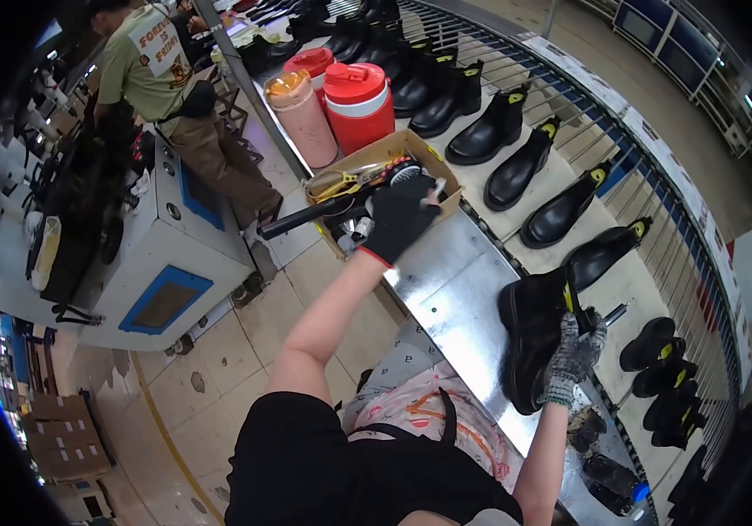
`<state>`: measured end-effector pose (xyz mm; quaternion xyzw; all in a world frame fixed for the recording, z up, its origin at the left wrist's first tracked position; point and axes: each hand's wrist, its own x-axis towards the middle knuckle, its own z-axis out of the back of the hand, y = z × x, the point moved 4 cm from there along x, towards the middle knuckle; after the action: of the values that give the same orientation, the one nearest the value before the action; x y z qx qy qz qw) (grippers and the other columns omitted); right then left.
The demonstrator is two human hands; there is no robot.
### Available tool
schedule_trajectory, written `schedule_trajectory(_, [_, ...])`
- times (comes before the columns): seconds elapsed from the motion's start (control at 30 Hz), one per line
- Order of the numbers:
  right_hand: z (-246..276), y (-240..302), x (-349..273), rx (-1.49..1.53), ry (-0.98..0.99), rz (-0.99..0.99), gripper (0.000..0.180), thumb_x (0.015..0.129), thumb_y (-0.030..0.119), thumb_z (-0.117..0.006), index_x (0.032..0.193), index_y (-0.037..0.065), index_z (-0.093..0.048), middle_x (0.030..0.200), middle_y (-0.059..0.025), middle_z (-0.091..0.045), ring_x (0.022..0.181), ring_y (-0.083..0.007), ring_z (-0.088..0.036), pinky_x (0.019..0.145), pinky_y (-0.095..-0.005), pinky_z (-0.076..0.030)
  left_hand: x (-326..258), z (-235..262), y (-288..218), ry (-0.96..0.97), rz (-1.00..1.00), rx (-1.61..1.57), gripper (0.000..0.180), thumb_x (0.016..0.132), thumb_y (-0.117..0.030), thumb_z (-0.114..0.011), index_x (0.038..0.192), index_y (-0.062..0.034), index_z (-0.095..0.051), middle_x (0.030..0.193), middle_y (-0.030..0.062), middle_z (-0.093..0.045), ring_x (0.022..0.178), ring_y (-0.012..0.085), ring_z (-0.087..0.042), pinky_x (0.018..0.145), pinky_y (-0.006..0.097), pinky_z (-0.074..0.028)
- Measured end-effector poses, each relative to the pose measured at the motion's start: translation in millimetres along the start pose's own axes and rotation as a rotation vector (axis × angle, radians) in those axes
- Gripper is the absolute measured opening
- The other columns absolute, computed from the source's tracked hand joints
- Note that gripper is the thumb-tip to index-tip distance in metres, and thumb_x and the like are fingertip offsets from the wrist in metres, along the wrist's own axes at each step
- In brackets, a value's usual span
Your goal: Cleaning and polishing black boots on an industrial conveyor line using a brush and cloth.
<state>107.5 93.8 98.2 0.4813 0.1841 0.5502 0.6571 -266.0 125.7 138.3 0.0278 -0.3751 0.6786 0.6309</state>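
My left hand (pixel 400 217), in a black glove with a red cuff, is over a cardboard box (pixel 442 171) at the table's edge. Its fingers are bent around something pale I cannot make out. Inside the box are yellow-handled scissors (pixel 334 186), a brush (pixel 405 172) and other small items; a black bar (pixel 306 216) juts out to the left. My right hand (pixel 576 351), in a grey knit glove, grips a black ankle boot (pixel 529 337) tilted over the metal tabletop (pixel 455 280). A slim pen-like tool (pixel 614 316) sticks out beside those fingers.
Black boots (pixel 560 210) line a pale conveyor (pixel 525 223) with metal rods on the right. Red jugs (pixel 358 110) and a pink tumbler (pixel 304 123) stand behind the box. A bottle (pixel 617 482) lies near right. A co-worker (pixel 161 79) stands far left, near a white machine (pixel 166 254).
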Motion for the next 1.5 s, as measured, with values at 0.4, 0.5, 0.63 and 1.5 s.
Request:
schedule_trajectory(0.4, [-19.4, 10.1, 17.9, -0.120, 0.019, 0.020, 0.049, 0.075, 0.027, -0.074, 0.113, 0.000, -0.059, 0.108, -0.0181, -0.061, 0.104, -0.0317, -0.056, 0.093, -0.0395, -0.041, -100.7, -149.2, -43.7, 0.155, 0.353, -0.607, 0.024, 0.078, -0.022, -0.070, 0.080, -0.0023, -0.057, 0.067, 0.0094, -0.058, 0.059, 0.0178, -0.057, 0.055, 0.030, -0.043])
schedule_trajectory(0.5, [-15.3, 5.0, 19.2, -0.140, 0.017, -0.017, 0.048, 0.077, 0.026, -0.072, 0.113, -0.001, -0.059, 0.108, -0.0168, -0.063, 0.104, -0.0289, -0.058, 0.093, -0.0365, -0.042, -110.4, -155.9, -58.0, 0.130, 0.352, -0.644, 0.022, 0.080, -0.021, -0.069, 0.078, -0.0027, -0.057, 0.065, 0.0082, -0.056, 0.057, 0.0167, -0.055, 0.053, 0.029, -0.042])
schedule_trajectory(0.63, [-9.9, 2.9, 16.6, -0.095, -0.008, -0.024, 0.046, 0.077, 0.024, -0.073, 0.114, 0.000, -0.059, 0.108, -0.0154, -0.063, 0.102, -0.0279, -0.059, 0.092, -0.0364, -0.043, -112.3, -153.0, -75.5, 0.043, 0.068, -0.603, 0.014, 0.080, -0.015, -0.068, 0.081, -0.0043, -0.060, 0.068, 0.0076, -0.054, 0.057, 0.0187, -0.055, 0.052, 0.030, -0.042])
schedule_trajectory(1.5, [-14.6, -19.1, 23.8, -0.024, 0.051, -0.111, 0.064, 0.075, 0.038, -0.075, 0.119, -0.003, -0.053, 0.117, -0.0224, -0.055, 0.111, -0.0355, -0.052, 0.096, -0.0406, -0.040, -108.4, -145.9, -108.9, 0.213, -0.525, -0.324, 0.012, 0.074, -0.014, -0.069, 0.076, -0.0119, -0.057, 0.069, 0.0044, -0.051, 0.062, 0.0215, -0.057, 0.052, 0.034, -0.045])
